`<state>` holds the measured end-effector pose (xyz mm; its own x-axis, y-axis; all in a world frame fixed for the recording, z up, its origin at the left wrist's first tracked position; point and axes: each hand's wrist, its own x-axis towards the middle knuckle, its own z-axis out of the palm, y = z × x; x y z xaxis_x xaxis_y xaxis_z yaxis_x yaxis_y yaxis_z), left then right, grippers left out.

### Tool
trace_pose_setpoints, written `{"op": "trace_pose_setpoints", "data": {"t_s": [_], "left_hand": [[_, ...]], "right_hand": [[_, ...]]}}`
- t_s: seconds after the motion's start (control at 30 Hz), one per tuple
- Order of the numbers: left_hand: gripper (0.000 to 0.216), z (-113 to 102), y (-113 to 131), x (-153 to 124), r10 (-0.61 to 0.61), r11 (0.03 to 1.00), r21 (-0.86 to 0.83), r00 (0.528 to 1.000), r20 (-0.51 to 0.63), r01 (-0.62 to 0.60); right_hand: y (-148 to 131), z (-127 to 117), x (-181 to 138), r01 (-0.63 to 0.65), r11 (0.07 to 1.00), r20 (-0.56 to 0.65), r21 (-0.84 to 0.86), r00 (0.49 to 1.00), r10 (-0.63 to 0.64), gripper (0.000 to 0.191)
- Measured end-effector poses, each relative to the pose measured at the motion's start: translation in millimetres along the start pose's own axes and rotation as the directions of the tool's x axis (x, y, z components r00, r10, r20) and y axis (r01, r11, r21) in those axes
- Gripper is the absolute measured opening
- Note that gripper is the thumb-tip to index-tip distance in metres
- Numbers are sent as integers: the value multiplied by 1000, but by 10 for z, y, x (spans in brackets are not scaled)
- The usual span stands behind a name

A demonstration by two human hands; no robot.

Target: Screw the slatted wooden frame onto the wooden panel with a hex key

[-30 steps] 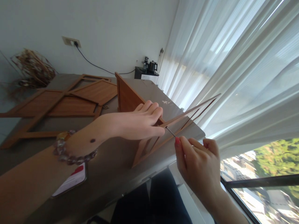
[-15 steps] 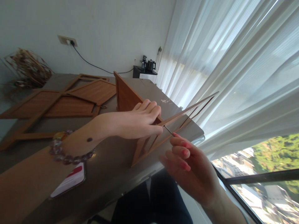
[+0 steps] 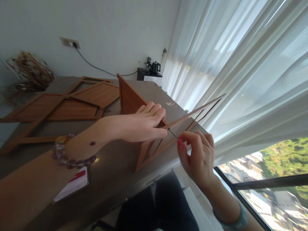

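Observation:
My left hand (image 3: 141,123) is laid over the corner where an upright brown wooden panel (image 3: 130,96) meets a wooden frame (image 3: 190,114), fingers curled over the wood and thumb along the edge. Beside that thumb, a thin metal rod that looks like an Allen key (image 3: 173,133) meets the frame's edge. Its near end is pinched between thumb and forefinger of my right hand (image 3: 196,154). The frame stands on edge and reaches right toward the curtain. My left palm hides the joint itself.
Flat wooden frames and panels (image 3: 79,109) lie at the table's left, with small metal hardware (image 3: 107,110) beside them. A phone (image 3: 72,186) rests under my left forearm. Dried plants (image 3: 31,69) stand at the far left; a curtain (image 3: 240,80) hangs on the right.
My right hand has rolled over from palm up, fingers loosely spread, to knuckles up, pinching the rod's near end. My left hand and the wooden parts stay in place.

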<state>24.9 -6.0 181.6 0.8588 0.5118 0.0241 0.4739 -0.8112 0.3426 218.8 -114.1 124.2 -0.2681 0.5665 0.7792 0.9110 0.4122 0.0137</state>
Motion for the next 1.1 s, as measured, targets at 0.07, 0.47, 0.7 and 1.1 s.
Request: {"op": "trace_pose_setpoints", "data": {"t_s": [0.07,0.47,0.7,1.1], "left_hand": [[26,2,3,-1,-11,1000,-9,1000,0,11],[24,4,-13,0,-4,1000,-25,1000,-5,4],[24,7,-11,11,-7,1000,6,1000,-16,7],[27,-1,-16,5,-40,999,-25,999,-4,40]], "right_hand": [[-16,-1,0,27,999,-55,30,998,-25,8],[116,-214,-28,296,954,140,46,944,-299,60],[187,-276,31,401,916,185,31,898,-399,74],[-11,-245,206,-401,817,318,415,905,283,29]]}}
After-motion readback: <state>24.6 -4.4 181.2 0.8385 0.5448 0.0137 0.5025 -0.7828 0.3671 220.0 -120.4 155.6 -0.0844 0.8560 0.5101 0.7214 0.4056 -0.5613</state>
